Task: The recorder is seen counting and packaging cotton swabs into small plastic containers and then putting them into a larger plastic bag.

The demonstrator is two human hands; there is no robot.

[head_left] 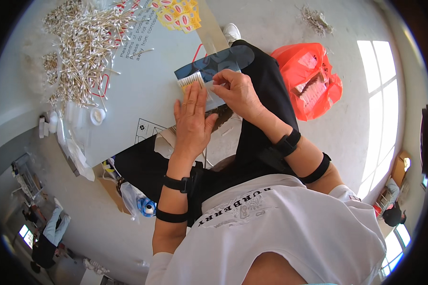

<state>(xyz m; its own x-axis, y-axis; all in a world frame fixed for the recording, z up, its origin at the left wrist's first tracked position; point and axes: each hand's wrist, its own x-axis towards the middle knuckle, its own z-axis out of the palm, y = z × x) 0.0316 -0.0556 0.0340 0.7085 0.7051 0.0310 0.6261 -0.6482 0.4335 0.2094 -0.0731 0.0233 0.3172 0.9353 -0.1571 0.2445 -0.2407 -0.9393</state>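
On the grey board [142, 90] across the person's lap, both hands work at a small clear bag [213, 97] lying near its right edge. From the head view, the left hand [191, 121] lies flat, palm down, fingers straight and together, pressing on the bag and on a bundle of swabs [190, 80] whose tips stick out just past the fingertips. Beside it, touching it at the fingers, the right hand [237, 92] is curled, its thumb and forefinger pinched on the bag's upper edge. Under the bag sits a dark blue sheet [214, 61], partly over the board and partly over the person's black trouser leg [266, 85]. A large loose heap of swabs [83, 47] covers the board's far left part, well apart from the hands, with a small white cap [97, 115] near its lower end. Yellow packets [178, 13] lie at the board's top edge. An orange plastic bag [309, 78] rests on the floor to the right of the leg. Black bands [288, 142] wrap both wrists and forearms.
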